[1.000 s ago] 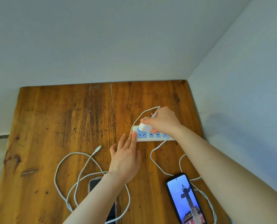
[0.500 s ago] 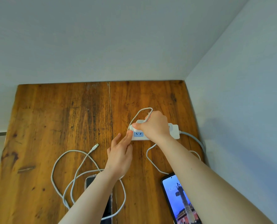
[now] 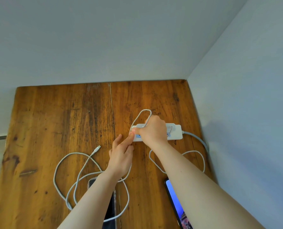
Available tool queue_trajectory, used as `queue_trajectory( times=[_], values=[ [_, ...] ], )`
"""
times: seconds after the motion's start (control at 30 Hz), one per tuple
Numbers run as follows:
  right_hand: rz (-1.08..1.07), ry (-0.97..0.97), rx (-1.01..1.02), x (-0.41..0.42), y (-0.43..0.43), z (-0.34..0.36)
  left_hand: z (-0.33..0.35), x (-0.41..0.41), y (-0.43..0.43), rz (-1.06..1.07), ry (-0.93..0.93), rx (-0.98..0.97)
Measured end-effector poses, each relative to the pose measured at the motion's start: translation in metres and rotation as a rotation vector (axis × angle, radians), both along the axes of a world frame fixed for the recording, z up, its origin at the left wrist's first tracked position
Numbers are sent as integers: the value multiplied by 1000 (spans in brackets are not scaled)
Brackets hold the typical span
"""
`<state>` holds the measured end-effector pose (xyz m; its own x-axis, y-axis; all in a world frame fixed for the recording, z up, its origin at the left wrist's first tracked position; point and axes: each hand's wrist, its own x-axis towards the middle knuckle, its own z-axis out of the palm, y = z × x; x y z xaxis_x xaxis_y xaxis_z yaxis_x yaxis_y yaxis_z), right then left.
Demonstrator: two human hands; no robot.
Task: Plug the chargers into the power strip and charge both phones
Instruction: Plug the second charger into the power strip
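A white power strip (image 3: 175, 132) lies on the wooden table (image 3: 63, 123) near the right wall. My right hand (image 3: 154, 131) is closed over a white charger plug at the strip's left end; the plug is mostly hidden. My left hand (image 3: 121, 154) rests its extended fingers against the strip's left edge. A white cable (image 3: 141, 115) loops up behind my right hand. A second white cable (image 3: 71, 166) lies coiled at the left with its free connector (image 3: 97, 148) on the wood. A dark phone (image 3: 110, 207) lies under my left forearm. A lit phone (image 3: 176, 204) lies at the lower right.
Grey walls meet at the table's far right corner. The strip's thick grey cord (image 3: 198, 140) curves off to the right by the wall. A thin white cable loop (image 3: 196, 154) lies between the strip and the lit phone.
My right hand has pressed the charger lower onto the strip's left end. My left fingers have slid up to the strip's edge. The view has shifted, so the strip's right end shows.
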<state>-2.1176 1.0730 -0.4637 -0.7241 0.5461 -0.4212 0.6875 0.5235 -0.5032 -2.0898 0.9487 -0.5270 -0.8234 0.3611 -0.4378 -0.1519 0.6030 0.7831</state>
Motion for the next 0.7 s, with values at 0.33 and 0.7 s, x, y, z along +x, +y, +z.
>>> queue_trajectory(
  times=[0.33, 0.7],
  values=[
    [-80, 41, 64, 10, -24, 1, 20, 13, -25, -141, 215, -181],
    [152, 108, -129, 96, -106, 10, 28, 121, -142, 377, 205, -343]
  ],
)
